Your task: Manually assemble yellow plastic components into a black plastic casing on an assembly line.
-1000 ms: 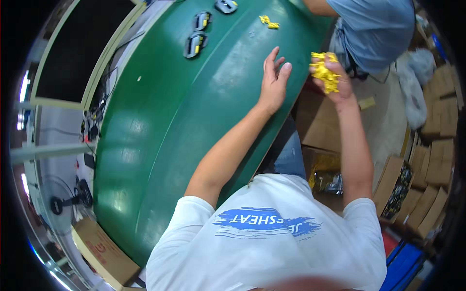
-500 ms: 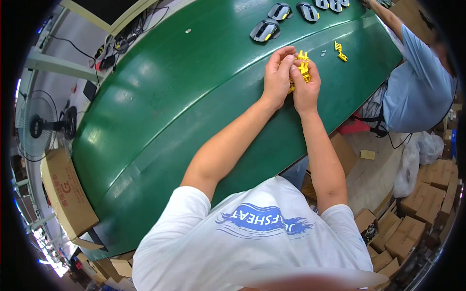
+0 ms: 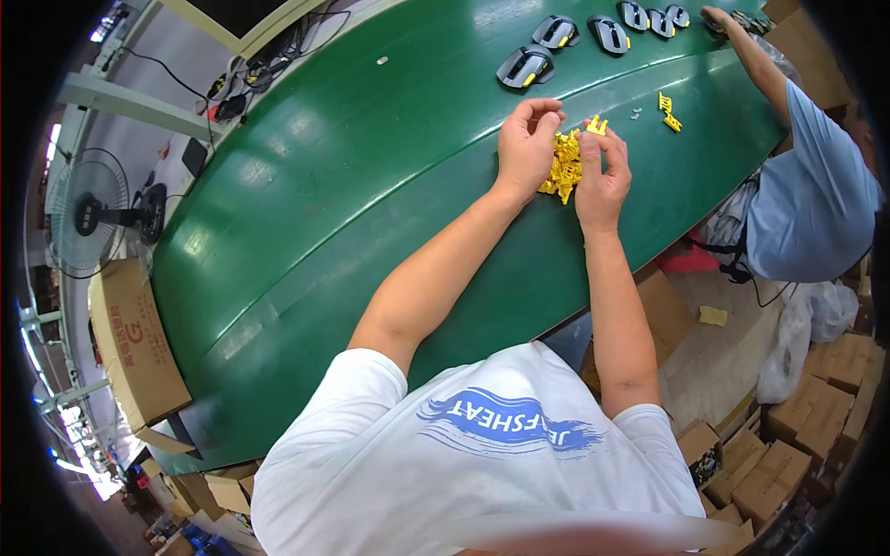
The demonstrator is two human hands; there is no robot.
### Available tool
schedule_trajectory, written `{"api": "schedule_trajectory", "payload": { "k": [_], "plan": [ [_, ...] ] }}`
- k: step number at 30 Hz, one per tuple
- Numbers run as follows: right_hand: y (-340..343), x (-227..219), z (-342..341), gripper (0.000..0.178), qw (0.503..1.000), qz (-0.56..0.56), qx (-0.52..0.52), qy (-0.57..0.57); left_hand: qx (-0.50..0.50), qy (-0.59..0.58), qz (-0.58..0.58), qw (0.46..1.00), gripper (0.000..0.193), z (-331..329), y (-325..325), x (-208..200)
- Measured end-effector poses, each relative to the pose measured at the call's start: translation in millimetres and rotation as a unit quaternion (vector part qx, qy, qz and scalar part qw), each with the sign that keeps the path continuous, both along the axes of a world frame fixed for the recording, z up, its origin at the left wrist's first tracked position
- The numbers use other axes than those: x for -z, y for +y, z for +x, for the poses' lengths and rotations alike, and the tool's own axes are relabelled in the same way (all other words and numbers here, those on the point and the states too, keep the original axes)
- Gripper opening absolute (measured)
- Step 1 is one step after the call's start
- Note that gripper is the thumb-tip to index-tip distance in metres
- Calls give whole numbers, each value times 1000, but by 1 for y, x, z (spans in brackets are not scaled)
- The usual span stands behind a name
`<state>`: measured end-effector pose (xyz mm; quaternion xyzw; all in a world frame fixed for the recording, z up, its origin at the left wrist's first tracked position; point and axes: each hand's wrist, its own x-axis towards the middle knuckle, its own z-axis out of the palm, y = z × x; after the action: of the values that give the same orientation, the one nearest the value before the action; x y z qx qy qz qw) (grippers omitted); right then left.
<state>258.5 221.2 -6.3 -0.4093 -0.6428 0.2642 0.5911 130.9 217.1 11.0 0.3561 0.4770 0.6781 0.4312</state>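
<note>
A heap of small yellow plastic clips (image 3: 562, 173) lies on the green table between my two hands. My right hand (image 3: 604, 185) is at the right of the heap, its thumb and fingers closed on one yellow plastic clip (image 3: 598, 127), raised at the fingertips. Along the heap's left edge, my left hand (image 3: 525, 153) is curled, thumb near the bent fingers. Whatever it may hold is hidden. Two more yellow clips (image 3: 669, 111) lie apart to the right, with tiny pale pieces (image 3: 636, 114) beside them.
Several grey-black computer mice (image 3: 526, 67) with yellow side parts stand along the far side of the green table (image 3: 371, 185). A co-worker in a blue shirt (image 3: 807, 195) reaches over the table at far right. A fan (image 3: 88, 213) and a cardboard box (image 3: 139, 343) are at left.
My hands have moved apart, uncovering the heap of yellow clips between them. My right hand now has one clip up at its fingertips. The whole view has shifted slightly.
</note>
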Motion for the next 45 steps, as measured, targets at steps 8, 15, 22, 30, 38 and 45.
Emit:
{"api": "schedule_trajectory", "payload": {
  "k": [8,15,22,30,38,45],
  "plan": [
    [6,-5,-8,18,999,17,50,-7,-145,427,-4,892,61,-70,101,7],
    [0,-2,-4,27,993,-39,110,-30,37,571,-187,799,77,-123,97,-15],
    [2,-10,-8,20,990,-68,50,110,100,111,-142,978,74,-164,-109,-43],
    [-11,-11,-2,35,997,24,74,4,172,-119,-75,975,93,-150,-235,-8],
    [-93,-32,-26,35,958,-155,-233,61,203,-160,-75,963,94,-160,-226,-1],
    [-132,-20,-38,22,864,-332,-360,120,210,-130,-84,965,89,-161,-230,0]
  ]
}}
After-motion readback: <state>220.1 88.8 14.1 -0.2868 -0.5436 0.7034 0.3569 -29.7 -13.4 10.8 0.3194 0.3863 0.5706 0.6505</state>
